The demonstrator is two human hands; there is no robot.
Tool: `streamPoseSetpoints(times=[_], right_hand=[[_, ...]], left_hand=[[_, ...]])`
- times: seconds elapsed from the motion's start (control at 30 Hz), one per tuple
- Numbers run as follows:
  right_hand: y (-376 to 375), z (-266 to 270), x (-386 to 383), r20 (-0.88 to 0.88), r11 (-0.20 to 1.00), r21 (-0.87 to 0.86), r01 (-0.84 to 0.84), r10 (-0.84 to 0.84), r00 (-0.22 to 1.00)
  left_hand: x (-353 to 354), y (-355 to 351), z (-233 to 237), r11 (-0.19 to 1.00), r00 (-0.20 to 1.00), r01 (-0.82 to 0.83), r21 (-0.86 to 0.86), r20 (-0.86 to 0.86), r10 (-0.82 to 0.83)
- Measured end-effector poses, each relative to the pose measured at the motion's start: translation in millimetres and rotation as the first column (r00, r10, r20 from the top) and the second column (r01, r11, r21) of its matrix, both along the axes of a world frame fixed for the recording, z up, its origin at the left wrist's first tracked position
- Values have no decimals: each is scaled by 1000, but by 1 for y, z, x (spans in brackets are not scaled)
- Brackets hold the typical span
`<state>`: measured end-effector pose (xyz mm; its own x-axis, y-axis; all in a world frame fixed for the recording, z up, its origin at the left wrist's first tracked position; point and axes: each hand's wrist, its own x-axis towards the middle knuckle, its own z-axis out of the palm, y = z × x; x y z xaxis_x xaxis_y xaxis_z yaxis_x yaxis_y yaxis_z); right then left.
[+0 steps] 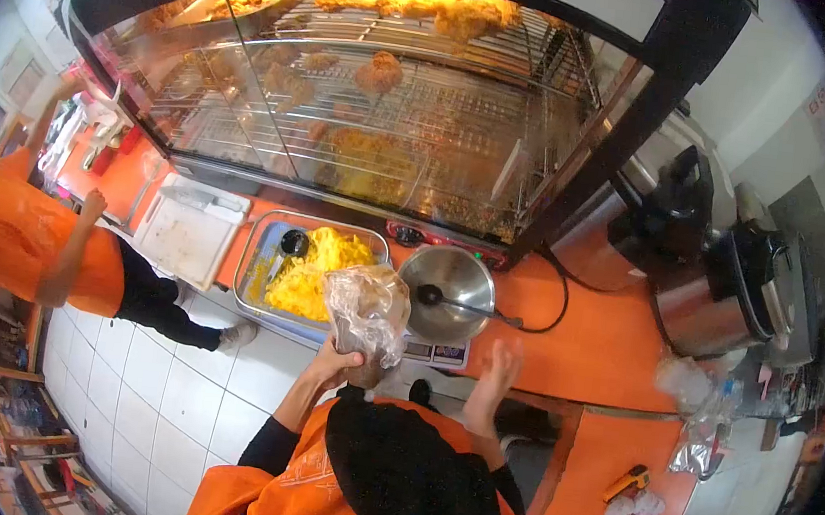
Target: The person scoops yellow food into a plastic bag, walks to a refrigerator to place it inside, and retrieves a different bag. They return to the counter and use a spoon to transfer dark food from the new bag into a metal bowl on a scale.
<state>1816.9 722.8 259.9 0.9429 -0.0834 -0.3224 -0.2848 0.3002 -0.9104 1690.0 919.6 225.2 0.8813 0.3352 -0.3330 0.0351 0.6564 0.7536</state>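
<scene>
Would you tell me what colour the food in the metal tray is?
Yellow, in the head view: the food lies in the tray behind the left hand's bag.

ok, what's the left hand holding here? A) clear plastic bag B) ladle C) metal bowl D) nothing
A: the left hand grips the clear plastic bag from below, in front of the tray of yellow food; the right hand is open and bare, below the metal bowl.
</scene>
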Motion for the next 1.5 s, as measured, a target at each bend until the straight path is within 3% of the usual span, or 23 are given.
streamPoseSetpoints(times=[0.1, 0.2, 0.43, 0.57, 0.6, 0.73, 0.83, 0.93, 1.13, 1.33, 1.5], right_hand=[[-14, -51, 43, 37, 974, -123, -189, 195, 980], [-6, -67, 48, 109, 973, -159, -166, 184, 977], [5, -33, 30, 459, 989, -115, -89, 132, 879], [-5, -15, 35, 548, 993, -100, -68, 112, 829], [-6, -15, 38, 515, 996, -52, -69, 86, 853], [-9, -26, 43, 377, 997, 63, -44, 17, 926], [-9, -34, 40, 307, 992, 124, -19, -20, 951], [-7, -32, 36, 240, 982, 188, 2, -49, 970], [-13, -50, 32, 152, 968, 249, 16, -55, 987], [-16, -52, 30, 87, 967, 248, 59, -83, 993], [-18, -55, 30, 81, 966, 249, 66, -88, 993]], left_hand=[[0, 18, 1, 997, 996, 71, 38, -48, -69], [1, 36, 13, 972, 980, 169, 163, -135, -147], [16, 64, 39, 811, 944, 329, 483, -195, -266], [33, 65, 68, 694, 906, 413, 590, -343, -247], [38, 65, 76, 642, 908, 419, 642, -299, -293], [53, 72, 79, 520, 848, 530, 669, -432, -308], [59, 75, 78, 562, 824, 565, 603, -444, -352], [65, 68, 93, 518, 815, 579, 630, -457, -355], [70, 79, 79, 422, 780, 625, 656, -522, -344], [73, 83, 74, 343, 817, 562, 753, -442, -370], [77, 78, 83, 352, 806, 586, 730, -481, -344]])
